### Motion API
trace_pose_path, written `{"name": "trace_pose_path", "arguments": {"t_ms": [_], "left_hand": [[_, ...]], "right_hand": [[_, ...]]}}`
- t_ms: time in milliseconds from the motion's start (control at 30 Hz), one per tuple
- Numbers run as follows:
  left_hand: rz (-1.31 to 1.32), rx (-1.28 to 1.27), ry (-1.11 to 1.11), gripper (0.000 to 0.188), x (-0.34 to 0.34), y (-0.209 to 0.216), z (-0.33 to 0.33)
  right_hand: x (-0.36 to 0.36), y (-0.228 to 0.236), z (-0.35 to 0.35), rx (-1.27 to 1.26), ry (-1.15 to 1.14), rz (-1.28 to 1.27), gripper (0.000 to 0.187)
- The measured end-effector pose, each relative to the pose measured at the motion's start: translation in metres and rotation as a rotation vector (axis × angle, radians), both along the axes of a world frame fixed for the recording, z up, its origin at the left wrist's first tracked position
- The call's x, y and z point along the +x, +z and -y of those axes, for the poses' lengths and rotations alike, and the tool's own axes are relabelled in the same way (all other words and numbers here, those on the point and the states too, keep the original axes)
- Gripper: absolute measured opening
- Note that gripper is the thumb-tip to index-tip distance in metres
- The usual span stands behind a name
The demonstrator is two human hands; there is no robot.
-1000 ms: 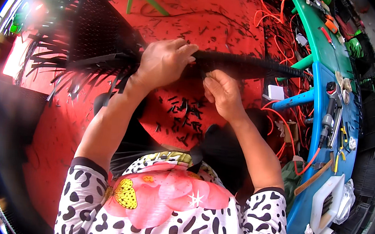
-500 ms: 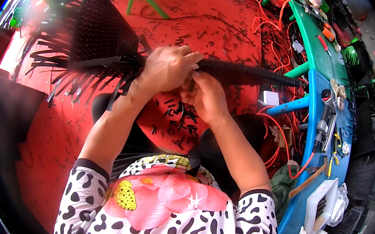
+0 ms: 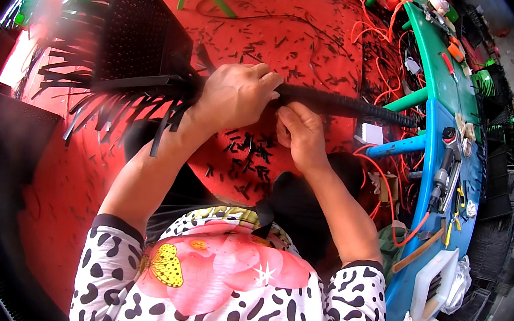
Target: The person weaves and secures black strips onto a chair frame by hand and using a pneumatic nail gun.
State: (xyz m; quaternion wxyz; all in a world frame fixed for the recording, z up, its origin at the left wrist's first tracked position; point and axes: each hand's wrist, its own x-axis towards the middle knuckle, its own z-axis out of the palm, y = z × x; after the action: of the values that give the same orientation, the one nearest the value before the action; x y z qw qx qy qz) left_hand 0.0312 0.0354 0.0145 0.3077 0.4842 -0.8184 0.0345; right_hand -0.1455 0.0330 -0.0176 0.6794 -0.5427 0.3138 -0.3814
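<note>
Head view: the left hand is wrapped around a black ribbed tube, its grip pressed together on the tube where the black strands fan out leftward; the right hand sits just below the tube, touching it, fingers curled, though whether they pinch a strand or a small tool cannot be told; the tube lies level across the red floor, its far end near the blue-green surface; a black perforated panel joins the strands at the left. Risks, as judged: the tube may rotate or slide if the left grip slackens; loose strands may snag the panel; black offcuts scattered on the floor may catch underfoot; orange cables nearby may tangle with the tube end.
</note>
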Motion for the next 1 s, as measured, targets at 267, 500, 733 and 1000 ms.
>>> {"name": "trace_pose_path", "arguments": {"t_ms": [267, 500, 733, 1000], "left_hand": [[0.007, -0.088, 0.046, 0.025, -0.009, -0.014, -0.017], [-0.010, -0.199, 0.067, 0.025, -0.016, -0.030, -0.039], [-0.051, -0.162, 0.035, 0.028, -0.020, -0.035, -0.051], [-0.097, -0.256, 0.006, 0.019, -0.023, -0.031, -0.053]], "right_hand": [[0.000, 0.015, -0.016, 0.056, -0.024, -0.060, 0.030], [-0.006, 0.018, -0.039, 0.041, -0.029, -0.162, 0.030], [-0.007, 0.017, -0.053, 0.028, -0.047, -0.165, 0.032], [-0.006, 0.014, -0.060, 0.090, -0.085, -0.091, 0.032]]}}
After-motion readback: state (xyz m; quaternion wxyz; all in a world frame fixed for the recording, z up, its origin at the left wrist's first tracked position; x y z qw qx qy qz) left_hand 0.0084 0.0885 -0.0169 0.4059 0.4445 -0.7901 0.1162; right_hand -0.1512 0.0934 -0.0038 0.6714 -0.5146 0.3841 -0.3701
